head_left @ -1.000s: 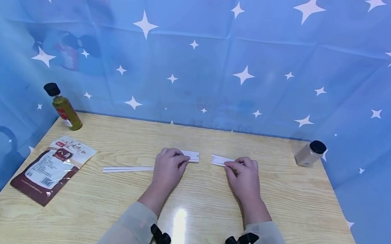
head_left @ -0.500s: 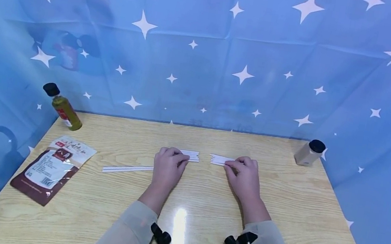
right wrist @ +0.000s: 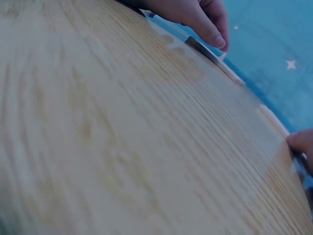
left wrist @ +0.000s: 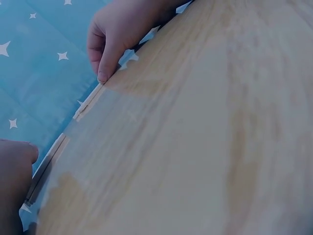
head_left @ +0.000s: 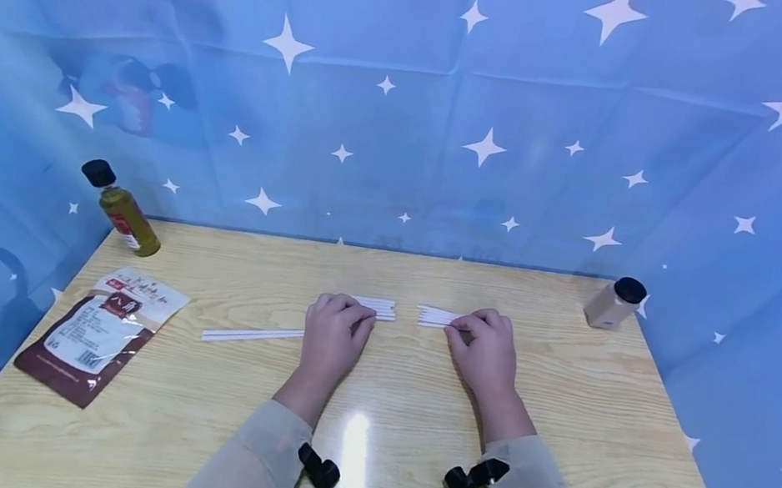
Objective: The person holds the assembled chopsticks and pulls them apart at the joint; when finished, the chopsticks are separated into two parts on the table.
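Two groups of thin white sticks lie on the table, end to end with a short gap between them. My left hand (head_left: 335,333) covers most of the left group of white sticks (head_left: 384,310), its thumb and fingertips gripping them near the right end. My right hand (head_left: 486,351) pinches the right group of white sticks (head_left: 431,317) near its left end, and hides the rest. In the left wrist view the right thumb (left wrist: 106,68) reaches down to the sticks. Left of my left hand lie two more white sticks (head_left: 248,334), side by side, their right ends hidden behind it.
A wood-grain table (head_left: 406,449) stands against a blue star-patterned cloth (head_left: 407,137). At the left are a black-capped bottle (head_left: 129,222) of greenish-yellow liquid and a maroon and white packet (head_left: 100,335). A black-lidded jar (head_left: 613,304) stands at the back right.
The whole head view shifts slightly left and up. Both hands stay on their sticks without visible movement against the table.
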### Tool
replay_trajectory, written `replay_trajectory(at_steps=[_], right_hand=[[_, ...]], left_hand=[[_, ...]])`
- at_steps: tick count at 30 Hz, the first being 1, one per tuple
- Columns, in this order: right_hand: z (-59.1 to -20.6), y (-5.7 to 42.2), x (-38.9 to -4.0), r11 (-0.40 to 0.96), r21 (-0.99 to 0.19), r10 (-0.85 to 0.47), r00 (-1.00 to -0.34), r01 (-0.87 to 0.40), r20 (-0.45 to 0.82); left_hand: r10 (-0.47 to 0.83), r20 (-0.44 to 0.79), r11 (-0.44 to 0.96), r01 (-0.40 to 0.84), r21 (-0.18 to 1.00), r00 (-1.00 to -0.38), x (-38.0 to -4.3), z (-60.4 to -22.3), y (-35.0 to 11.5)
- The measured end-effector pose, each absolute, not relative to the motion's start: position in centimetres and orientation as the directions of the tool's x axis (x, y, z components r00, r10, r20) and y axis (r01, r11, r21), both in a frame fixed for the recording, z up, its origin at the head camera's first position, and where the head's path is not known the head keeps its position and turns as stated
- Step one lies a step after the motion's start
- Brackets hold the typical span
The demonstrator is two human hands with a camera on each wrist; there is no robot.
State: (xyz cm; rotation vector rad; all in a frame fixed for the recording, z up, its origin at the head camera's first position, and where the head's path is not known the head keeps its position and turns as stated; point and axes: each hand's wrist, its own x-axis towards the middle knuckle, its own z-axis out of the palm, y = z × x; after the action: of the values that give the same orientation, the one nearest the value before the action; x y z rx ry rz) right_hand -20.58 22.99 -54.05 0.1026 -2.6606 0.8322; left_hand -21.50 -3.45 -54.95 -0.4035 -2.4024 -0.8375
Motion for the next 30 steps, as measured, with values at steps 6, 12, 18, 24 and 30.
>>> replay_trajectory(at_steps=[6,12,18,24,30], right_hand=[[-54.1,22.5,-20.6,0.832,-0.529,0.043,-0.932,-0.167,0.361],[-54.4,22.6,-20.8,0.843,-0.508,0.032,-0.924,-0.18,0.381],[-54.3,23.0,-20.9,0.842,-0.494,0.025,-0.898,-0.219,0.44],[-54.3,22.7,-21.0,0.844,-0.47,0.011,-0.87,-0.256,0.493],[-54.3,22.2,-20.9,0.859,-0.427,-0.008,-0.842,-0.282,0.54]], left_hand=[[0.104,0.595,0.756,0.452,0.473,-0.797,-21.3,-55.0,-4.0],[0.102,0.59,0.762,0.443,0.471,-0.801,-20.9,-54.9,-4.1],[0.11,0.587,0.778,0.437,0.451,-0.802,-20.1,-54.6,-4.1],[0.127,0.584,0.796,0.434,0.422,-0.801,-19.4,-54.5,-4.5],[0.137,0.588,0.797,0.441,0.412,-0.797,-18.9,-54.4,-5.4]])
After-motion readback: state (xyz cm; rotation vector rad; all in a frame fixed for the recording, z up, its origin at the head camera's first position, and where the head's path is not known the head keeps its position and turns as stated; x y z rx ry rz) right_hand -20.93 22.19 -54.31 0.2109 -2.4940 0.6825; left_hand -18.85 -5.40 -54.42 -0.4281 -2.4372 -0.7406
